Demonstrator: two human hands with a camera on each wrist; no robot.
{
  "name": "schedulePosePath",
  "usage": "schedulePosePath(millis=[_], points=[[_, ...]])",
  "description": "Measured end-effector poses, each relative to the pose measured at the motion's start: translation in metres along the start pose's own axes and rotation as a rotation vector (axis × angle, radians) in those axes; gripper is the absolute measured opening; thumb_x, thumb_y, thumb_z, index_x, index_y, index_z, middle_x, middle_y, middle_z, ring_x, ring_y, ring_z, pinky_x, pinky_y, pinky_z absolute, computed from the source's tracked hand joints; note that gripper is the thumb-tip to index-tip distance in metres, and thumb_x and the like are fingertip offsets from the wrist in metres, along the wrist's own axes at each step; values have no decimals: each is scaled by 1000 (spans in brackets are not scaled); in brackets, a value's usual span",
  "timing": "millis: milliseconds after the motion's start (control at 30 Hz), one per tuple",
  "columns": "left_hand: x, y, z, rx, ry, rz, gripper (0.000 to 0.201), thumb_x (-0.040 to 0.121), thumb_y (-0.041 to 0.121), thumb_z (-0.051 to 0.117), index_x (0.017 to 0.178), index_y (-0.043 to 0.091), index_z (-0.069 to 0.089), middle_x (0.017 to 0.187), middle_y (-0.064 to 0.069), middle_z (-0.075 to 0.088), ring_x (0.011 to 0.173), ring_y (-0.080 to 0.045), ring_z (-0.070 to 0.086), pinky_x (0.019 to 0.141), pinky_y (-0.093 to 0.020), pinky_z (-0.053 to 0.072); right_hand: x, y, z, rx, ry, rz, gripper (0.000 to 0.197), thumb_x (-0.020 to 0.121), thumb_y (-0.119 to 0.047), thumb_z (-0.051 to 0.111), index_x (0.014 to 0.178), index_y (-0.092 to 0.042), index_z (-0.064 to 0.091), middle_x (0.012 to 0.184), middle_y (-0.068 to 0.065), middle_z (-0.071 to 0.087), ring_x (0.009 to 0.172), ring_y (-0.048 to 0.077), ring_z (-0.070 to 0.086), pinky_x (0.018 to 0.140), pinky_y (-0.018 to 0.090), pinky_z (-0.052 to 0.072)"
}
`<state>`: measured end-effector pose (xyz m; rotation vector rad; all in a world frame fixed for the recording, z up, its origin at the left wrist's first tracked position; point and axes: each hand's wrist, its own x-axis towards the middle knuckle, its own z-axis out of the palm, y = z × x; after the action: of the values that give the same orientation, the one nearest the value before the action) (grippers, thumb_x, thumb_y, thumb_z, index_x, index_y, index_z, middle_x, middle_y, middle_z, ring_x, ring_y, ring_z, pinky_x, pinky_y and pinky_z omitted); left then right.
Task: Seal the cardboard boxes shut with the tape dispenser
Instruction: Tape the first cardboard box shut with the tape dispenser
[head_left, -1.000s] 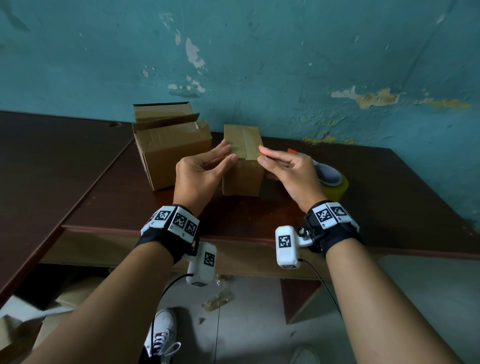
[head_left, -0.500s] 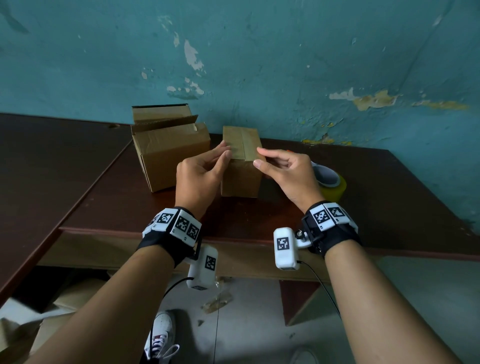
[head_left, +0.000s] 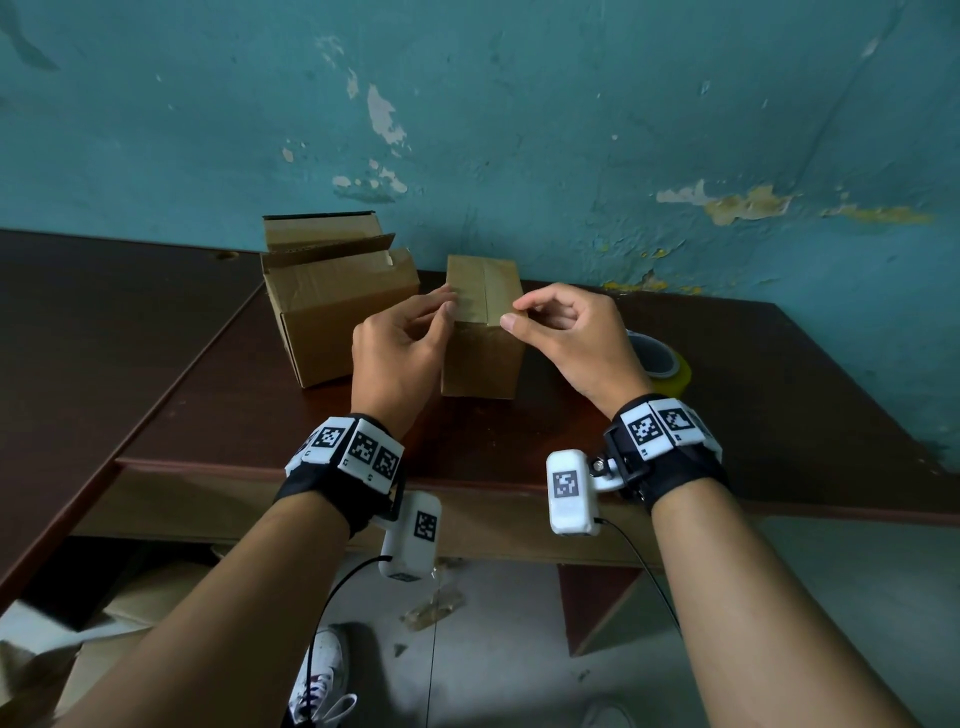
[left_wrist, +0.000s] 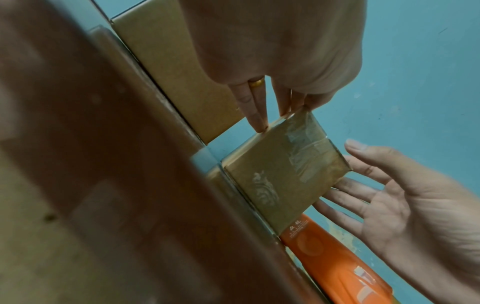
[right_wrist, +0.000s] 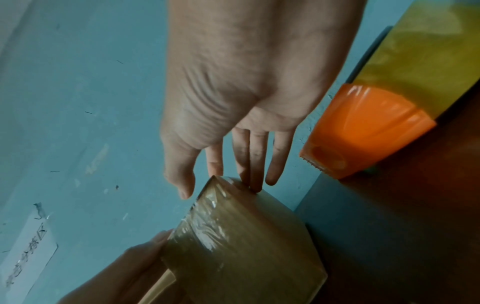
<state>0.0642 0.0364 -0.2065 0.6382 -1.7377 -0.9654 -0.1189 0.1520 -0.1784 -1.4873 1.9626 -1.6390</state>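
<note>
If the tape (head_left: 483, 296) along the small box's (head_left: 482, 358) top seam is pressed unevenly, I judge it may wrinkle or lift at the edge, and a sideways push could slide the light box on the desk (head_left: 779, 395). Left hand (head_left: 397, 358) and right hand (head_left: 571, 338) hold nothing: straightish fingertips touch the box's top edges. Behind the right hand rests the tape dispenser (head_left: 660, 364); the larger box (head_left: 337, 312) stands unsealed just left.

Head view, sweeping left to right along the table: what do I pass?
Open cardboard box → left hand → small taped box → right hand → tape dispenser.
</note>
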Motion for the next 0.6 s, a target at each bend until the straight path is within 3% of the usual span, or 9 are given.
schedulePosePath(millis=[167, 233, 333, 400, 467, 533, 600], points=[[1, 1, -1, 24, -14, -15, 35, 95, 51, 73, 121, 29, 79, 134, 15, 72, 122, 4, 65, 105, -40, 57, 0, -5, -5, 14, 24, 16, 18, 92, -31, 83, 99, -15, 81, 95, 1, 80, 94, 16, 76, 90, 39, 63], [1, 3, -1, 40, -21, -2, 34, 96, 48, 72, 122, 27, 79, 136, 13, 71, 125, 2, 64, 105, -41, 57, 0, -3, -5, 2, 47, 29, 13, 94, -28, 79, 99, -16, 81, 94, 1, 79, 94, 16, 74, 87, 38, 62], [2, 6, 1, 6, -39, -24, 24, 101, 32, 69, 122, 24, 79, 138, 11, 70, 127, 1, 62, 105, -38, 57, 1, 1, -4, -47, 109, 43, 8, 96, -24, 75, 101, -19, 79, 98, -2, 77, 93, 10, 71, 80, 24, 57], [1, 7, 2, -6, -51, -42, 24, 103, 23, 65, 123, 23, 78, 137, 11, 70, 129, -2, 61, 105, -35, 57, 2, 4, -4, -92, 170, 35, 13, 97, -23, 74, 109, -19, 77, 109, -1, 72, 100, 8, 68, 84, 22, 55], [0, 9, 3, 4, -47, -56, 26, 104, 19, 61, 125, 22, 76, 134, 11, 70, 127, -2, 61, 104, -29, 56, 5, 9, -6, -127, 205, 43, 23, 98, -26, 72, 120, -21, 73, 124, 0, 62, 113, 10, 63, 97, 28, 54], [0, 12, 2, 12, -36, -66, 27, 104, 18, 59, 126, 22, 74, 128, 12, 71, 120, 0, 63, 98, -22, 55, 6, 10, -9, -121, 207, 80, 31, 100, -30, 70, 130, -23, 68, 135, 0, 55, 125, 11, 57, 106, 32, 49], [-1, 12, 1, 19, -28, -72, 26, 104, 19, 60, 128, 21, 71, 122, 12, 70, 113, 4, 62, 89, -15, 53, 7, 8, -11, -84, 187, 116, 34, 103, -32, 66, 136, -23, 66, 139, -1, 60, 129, 10, 57, 106, 29, 47]])
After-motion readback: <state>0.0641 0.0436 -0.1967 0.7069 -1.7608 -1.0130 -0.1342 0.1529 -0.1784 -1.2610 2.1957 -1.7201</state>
